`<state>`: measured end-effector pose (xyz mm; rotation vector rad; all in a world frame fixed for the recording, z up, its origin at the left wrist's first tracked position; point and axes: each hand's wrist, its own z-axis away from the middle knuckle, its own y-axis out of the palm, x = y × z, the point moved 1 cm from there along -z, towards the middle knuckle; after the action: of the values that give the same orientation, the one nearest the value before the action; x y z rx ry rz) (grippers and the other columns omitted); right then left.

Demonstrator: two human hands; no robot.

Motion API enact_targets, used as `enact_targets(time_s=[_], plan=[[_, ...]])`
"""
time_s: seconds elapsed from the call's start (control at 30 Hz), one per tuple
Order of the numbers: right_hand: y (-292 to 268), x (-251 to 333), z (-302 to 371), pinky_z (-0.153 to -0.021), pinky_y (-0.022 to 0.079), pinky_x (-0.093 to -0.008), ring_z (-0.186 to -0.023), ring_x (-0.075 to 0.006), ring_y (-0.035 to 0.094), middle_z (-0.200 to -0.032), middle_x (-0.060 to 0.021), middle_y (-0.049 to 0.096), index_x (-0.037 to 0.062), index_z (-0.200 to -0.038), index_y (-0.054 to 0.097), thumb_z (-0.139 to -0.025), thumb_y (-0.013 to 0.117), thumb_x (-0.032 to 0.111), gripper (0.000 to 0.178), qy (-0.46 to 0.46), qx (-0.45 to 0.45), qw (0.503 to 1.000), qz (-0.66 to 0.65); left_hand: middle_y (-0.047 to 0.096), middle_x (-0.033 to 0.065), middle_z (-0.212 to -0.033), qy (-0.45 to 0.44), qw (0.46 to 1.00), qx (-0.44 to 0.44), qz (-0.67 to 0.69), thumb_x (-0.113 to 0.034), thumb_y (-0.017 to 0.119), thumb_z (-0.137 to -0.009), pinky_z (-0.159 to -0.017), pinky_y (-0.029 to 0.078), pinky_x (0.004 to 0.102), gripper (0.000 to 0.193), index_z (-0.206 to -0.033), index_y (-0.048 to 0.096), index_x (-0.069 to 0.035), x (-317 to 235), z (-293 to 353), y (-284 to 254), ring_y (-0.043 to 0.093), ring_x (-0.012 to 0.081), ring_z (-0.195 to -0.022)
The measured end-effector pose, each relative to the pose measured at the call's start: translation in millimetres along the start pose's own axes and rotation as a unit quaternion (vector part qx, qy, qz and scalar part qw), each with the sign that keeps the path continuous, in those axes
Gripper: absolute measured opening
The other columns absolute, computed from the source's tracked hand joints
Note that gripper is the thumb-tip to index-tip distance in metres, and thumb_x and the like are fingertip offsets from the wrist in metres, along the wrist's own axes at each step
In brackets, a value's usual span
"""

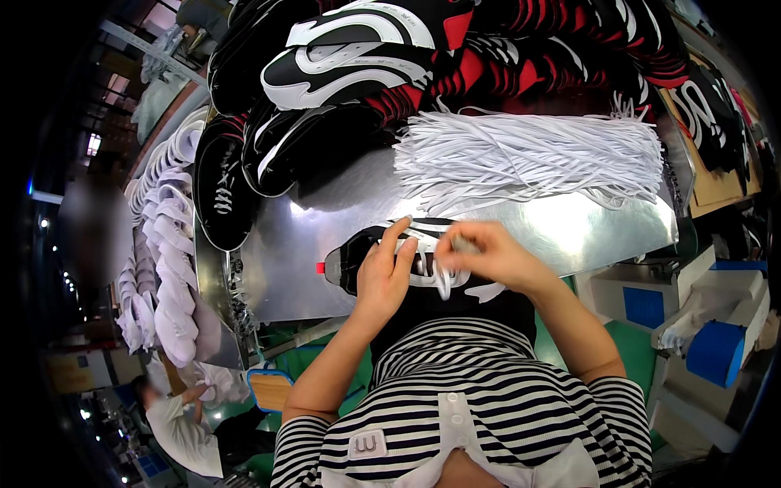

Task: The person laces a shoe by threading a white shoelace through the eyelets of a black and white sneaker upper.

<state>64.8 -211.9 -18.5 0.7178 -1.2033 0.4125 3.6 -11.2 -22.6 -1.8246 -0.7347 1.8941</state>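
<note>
A black shoe upper [351, 254] with white trim and a red tab lies on the metal tabletop in front of me. My left hand [386, 275] grips its side, index finger and thumb spread along the lacing area. A white shoelace [442, 283] runs through the upper and loops out at the front. Over the other end, my right hand [494, 254] pinches the lace, its fingertips slightly blurred. Part of the upper is hidden beneath both hands.
A thick bundle of white shoelaces [533, 156] lies beyond my hands on the metal table [281, 281]. Black, white and red uppers [350, 77] pile up behind. One laced upper [220, 183] rests at the left, near stacked white pieces [172, 301]. Another person [183, 431] is at lower left.
</note>
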Motion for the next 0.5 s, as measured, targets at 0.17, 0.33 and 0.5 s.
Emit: enact_targets(time_s=[0.17,0.33,0.5], plan=[[5,-27,-21,-0.073,0.047,-0.0228,-0.082,-0.0061,0.057,-0.085,0.0003,0.065,0.0012,-0.097,0.067,-0.089,0.070,0.007,0.011,-0.027,-0.154,0.978,0.137,0.066,0.0185,-0.092,-0.002,0.998,-0.045,-0.038,-0.041,0.070,-0.087,-0.081,0.048,0.0444,0.048,-0.125,0.062,-0.013,3,1,8,0.061,0.0344,-0.087],[12,-18,-15,-0.077,0.048,-0.0256,-0.083,-0.0104,0.060,-0.090,-0.0038,0.066,0.0011,-0.103,0.064,-0.092,0.068,0.011,0.016,-0.052,-0.152,0.966,0.203,0.066,0.0160,-0.088,0.016,0.988,-0.094,-0.120,-0.045,0.083,-0.071,-0.081,0.045,0.0432,0.057,-0.116,0.067,-0.014,1,1,14,0.059,0.0322,-0.083],[15,-12,9,-0.079,0.051,-0.0298,-0.088,-0.0193,0.067,-0.102,-0.0103,0.067,0.0024,-0.114,0.059,-0.096,0.063,0.014,0.022,-0.042,-0.177,0.957,0.225,0.069,0.0091,-0.103,0.013,0.988,-0.077,-0.134,-0.034,0.085,-0.070,-0.088,0.043,0.0410,0.053,-0.115,0.066,-0.012,-10,4,12,0.057,0.0298,-0.093]])
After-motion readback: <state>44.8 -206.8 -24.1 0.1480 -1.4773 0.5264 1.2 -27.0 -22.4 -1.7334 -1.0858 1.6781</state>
